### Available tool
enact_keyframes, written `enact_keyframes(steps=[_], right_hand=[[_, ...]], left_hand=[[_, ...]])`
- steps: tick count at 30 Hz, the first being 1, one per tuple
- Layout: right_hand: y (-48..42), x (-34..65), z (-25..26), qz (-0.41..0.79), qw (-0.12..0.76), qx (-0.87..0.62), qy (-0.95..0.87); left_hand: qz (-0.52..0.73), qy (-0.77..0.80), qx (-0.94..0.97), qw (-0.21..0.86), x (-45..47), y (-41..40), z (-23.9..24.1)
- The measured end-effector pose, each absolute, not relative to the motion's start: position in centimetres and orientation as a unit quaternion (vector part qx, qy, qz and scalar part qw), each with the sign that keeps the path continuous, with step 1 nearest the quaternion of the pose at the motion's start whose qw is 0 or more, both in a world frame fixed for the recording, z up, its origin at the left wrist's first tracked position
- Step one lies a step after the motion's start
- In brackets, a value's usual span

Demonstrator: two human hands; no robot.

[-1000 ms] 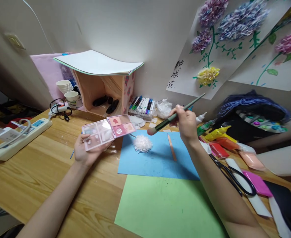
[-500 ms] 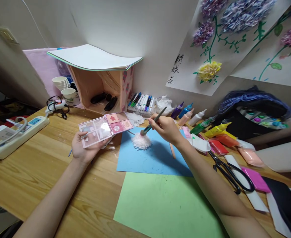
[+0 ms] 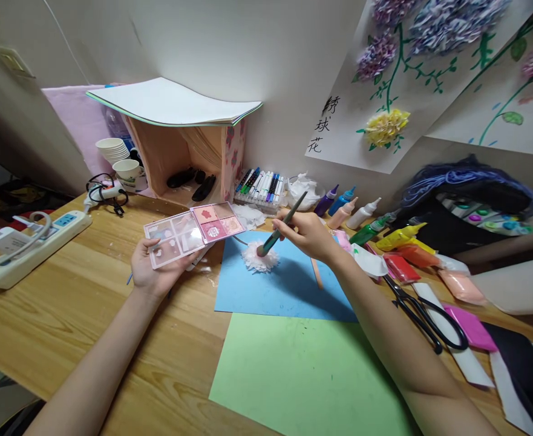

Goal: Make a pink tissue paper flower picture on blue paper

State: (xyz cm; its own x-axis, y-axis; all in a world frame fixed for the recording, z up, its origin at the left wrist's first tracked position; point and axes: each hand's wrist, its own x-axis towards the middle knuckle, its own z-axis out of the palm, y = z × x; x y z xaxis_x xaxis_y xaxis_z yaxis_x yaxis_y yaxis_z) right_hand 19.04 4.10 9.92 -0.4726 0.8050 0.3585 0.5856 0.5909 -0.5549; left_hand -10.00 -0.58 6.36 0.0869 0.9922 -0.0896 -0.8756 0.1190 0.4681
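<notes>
- Brought down from mid-air within the last second: bristle head of the makeup brush now pressed onto the white tissue-paper flower, where a clear gap showed one second back.
- Judging by that contact, dabbing colour onto the petals rather than loading the brush, with a pinkish tint visible on the flower.
- Gripping the brush handle mid-shaft with the right hand, fingers closed pen-style, wrist bent inward, handle tilted up and back toward the wall.
- Cradling the open blush palette from below in the left hand, fingers curled round its near edge, raised above the tabletop, just left of the flower, barely shifted over the last second.
- Resting on the blue paper sheet, near its far left corner and close to a wooden stick: the flower itself.
- Lying well apart to the right: black-handled scissors.
</notes>
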Motion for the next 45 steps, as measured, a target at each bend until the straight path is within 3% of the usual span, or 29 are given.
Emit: enact_keyframes(steps=[5, 17, 24, 30, 37, 42, 45], right_hand=[[4.7, 20.6, 10.3, 0.14, 0.312, -0.436, -0.832], [4.2, 20.3, 10.9, 0.271, 0.285, -0.384, -0.836], [5.2, 22.3, 11.0, 0.216, 0.305, -0.44, -0.817], [4.6, 21.7, 11.4, 0.253, 0.349, -0.424, -0.796], [4.7, 20.6, 10.7, 0.242, 0.266, -0.402, -0.842], [5.0, 21.1, 10.4, 0.229, 0.324, -0.43, -0.811], [4.9, 21.2, 10.5, 0.243, 0.288, -0.421, -0.825]], left_hand=[[0.647, 0.194, 0.16, 0.72, -10.1, -0.5, 6.4], [0.656, 0.203, 0.144, 0.713, -9.8, -0.6, 6.5], [0.657, 0.212, 0.128, 0.712, -9.9, -0.5, 6.4], [0.649, 0.191, 0.16, 0.718, -10.0, -0.5, 6.3], [0.65, 0.187, 0.156, 0.72, -9.9, -0.6, 6.3], [0.646, 0.189, 0.163, 0.722, -10.0, -0.6, 6.3], [0.645, 0.191, 0.171, 0.72, -10.0, -0.6, 6.2]])
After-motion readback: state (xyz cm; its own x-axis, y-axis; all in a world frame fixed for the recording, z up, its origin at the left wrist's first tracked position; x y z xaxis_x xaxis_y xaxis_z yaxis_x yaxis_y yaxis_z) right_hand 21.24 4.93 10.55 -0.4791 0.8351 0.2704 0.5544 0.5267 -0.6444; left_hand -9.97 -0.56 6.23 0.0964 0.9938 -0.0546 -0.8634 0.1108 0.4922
